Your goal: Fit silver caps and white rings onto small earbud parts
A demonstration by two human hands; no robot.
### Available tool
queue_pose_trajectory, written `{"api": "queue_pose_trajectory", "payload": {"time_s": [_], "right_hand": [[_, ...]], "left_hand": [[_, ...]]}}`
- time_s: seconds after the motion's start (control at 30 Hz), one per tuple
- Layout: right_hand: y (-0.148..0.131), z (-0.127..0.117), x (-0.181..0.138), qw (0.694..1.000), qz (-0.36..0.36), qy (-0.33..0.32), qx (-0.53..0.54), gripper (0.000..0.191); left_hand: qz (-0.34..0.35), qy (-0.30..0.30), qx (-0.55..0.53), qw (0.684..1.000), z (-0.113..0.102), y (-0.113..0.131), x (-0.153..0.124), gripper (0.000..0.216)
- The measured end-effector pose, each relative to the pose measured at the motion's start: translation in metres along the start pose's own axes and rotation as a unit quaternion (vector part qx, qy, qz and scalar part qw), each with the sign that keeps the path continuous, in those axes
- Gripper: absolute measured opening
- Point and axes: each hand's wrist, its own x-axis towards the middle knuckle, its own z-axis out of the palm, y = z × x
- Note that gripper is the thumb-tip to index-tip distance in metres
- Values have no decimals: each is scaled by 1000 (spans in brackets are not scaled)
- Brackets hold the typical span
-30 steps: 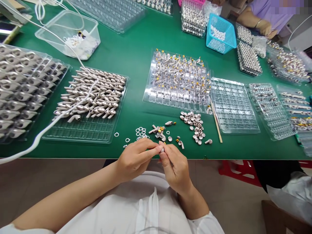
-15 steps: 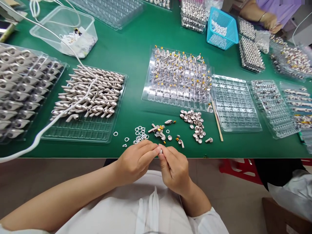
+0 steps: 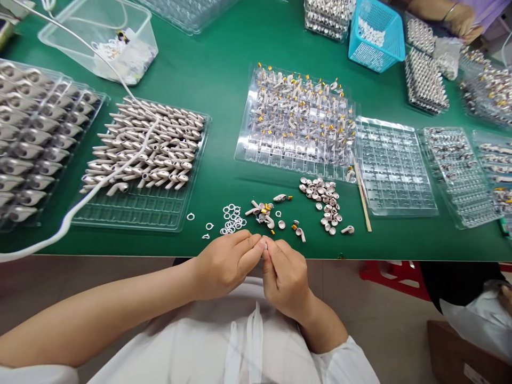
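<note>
We pinch a small pale part (image 3: pixel 265 246) between left hand (image 3: pixel 227 261) and right hand (image 3: pixel 287 274) by green table's (image 3: pixel 220 165) near edge, neither closer, long axis hidden

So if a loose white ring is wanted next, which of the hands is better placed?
Left, probably: the left hand lies close to the white rings, the right hand farther off. Both seem to pinch a small pale piece, so the left would need freeing first.
</note>
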Motion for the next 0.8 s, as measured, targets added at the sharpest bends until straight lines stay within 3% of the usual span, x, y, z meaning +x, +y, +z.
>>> {"api": "queue_pose_trajectory", "payload": {"time_s": [0.63, 0.8], "right_hand": [[6, 4, 11, 1000, 8, -10, 0, 27], [6, -11, 23, 997, 22, -11, 76, 28]], "left_hand": [[-23, -41, 21, 999, -1, -8, 4, 24], [-67, 24, -13, 997, -1, -7, 8, 30]]}}
